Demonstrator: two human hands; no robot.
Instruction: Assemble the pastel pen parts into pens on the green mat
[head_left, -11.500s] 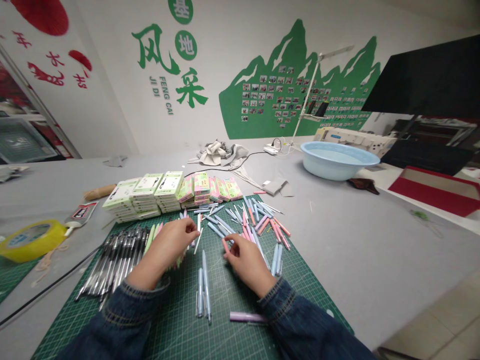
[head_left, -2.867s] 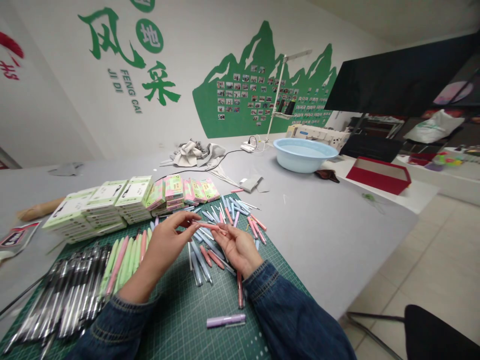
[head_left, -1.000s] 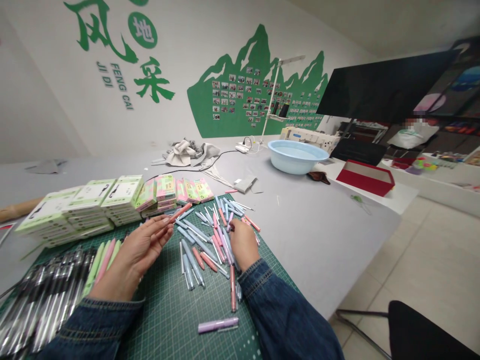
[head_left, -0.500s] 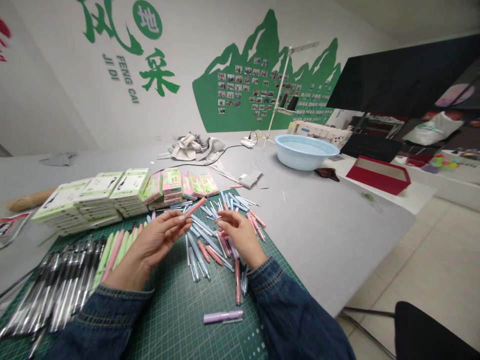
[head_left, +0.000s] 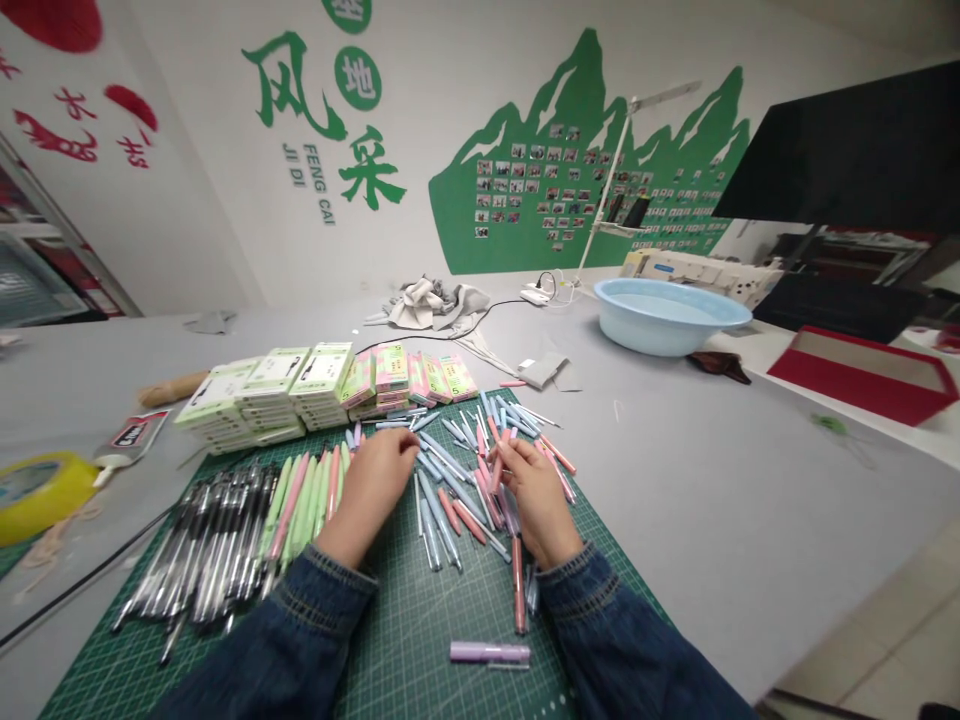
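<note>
My right hand [head_left: 541,498] pinches a pink pen [head_left: 497,468] above the right part of a loose heap of pens. My left hand [head_left: 373,490] reaches to the heap's upper left side, back of the hand up, fingers curled together; what they hold, if anything, is hidden. Between the hands lie blue pens [head_left: 442,515] and short pink pen parts [head_left: 469,520]. Left of my left hand, green and pink pens [head_left: 302,500] lie side by side, next to a row of clear pens with black grips [head_left: 217,530]. Nearest me is a purple pen cap [head_left: 489,653].
Everything lies on a green cutting mat [head_left: 397,640]. Behind it stand stacked white-green boxes [head_left: 274,385] and small pink-green boxes [head_left: 390,370]. A yellow tape roll [head_left: 64,490] and a glue tube [head_left: 135,438] lie left. Farther back are cloth scraps [head_left: 427,303] and a blue basin [head_left: 664,325].
My left hand has turned over and gone down to the heap; the pink pen it held up is no longer seen there. A pink pen now shows in my right hand. The view swung left.
</note>
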